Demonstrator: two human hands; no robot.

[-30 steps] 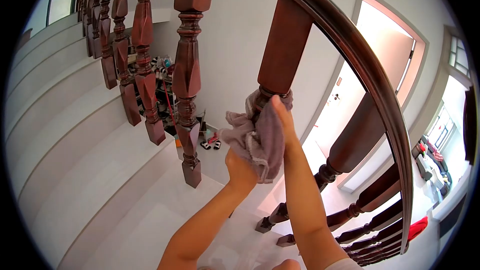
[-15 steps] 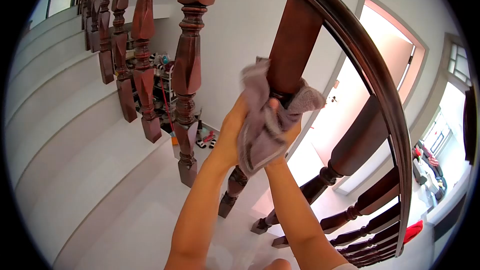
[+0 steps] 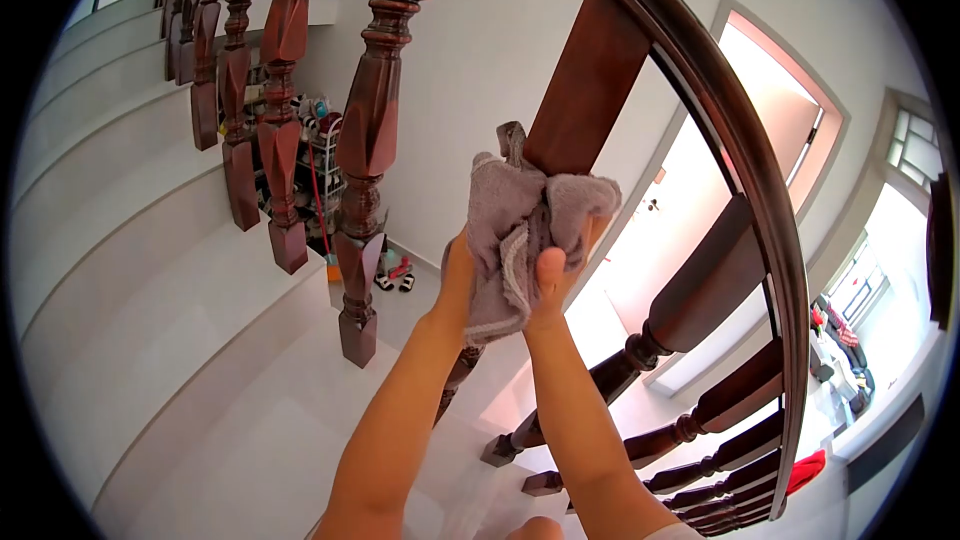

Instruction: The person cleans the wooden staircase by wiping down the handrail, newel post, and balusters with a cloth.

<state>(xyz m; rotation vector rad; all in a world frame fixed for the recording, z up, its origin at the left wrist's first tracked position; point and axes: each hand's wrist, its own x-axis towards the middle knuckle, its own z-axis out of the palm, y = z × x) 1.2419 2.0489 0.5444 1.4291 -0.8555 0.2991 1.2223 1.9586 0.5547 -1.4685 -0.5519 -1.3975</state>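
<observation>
A grey-mauve cleaning cloth (image 3: 503, 202) is wrapped around a dark wooden baluster (image 3: 588, 80), just below its square upper block. My left hand (image 3: 457, 278) grips the cloth from the left side, its fingers mostly hidden behind the fabric. From the right, my right hand (image 3: 556, 292) presses the cloth against the post, its thumb showing in front and pointing up. The lower end of this baluster comes out beneath the cloth and between my forearms. Above, the post meets the curved handrail (image 3: 735, 110).
White stairs (image 3: 140, 280) rise on the left beside more turned balusters (image 3: 372, 130). A shoe rack (image 3: 325, 165) and sandals (image 3: 395, 281) stand below behind them. On the right, further balusters (image 3: 705, 280) follow the rail past an open doorway (image 3: 690, 200). Something red (image 3: 806, 471) hangs low right.
Both hands and the cloth have shifted slightly left and down. The cloth is bunched more closely around the post, and the right thumb now shows lower. The view has tilted a little.
</observation>
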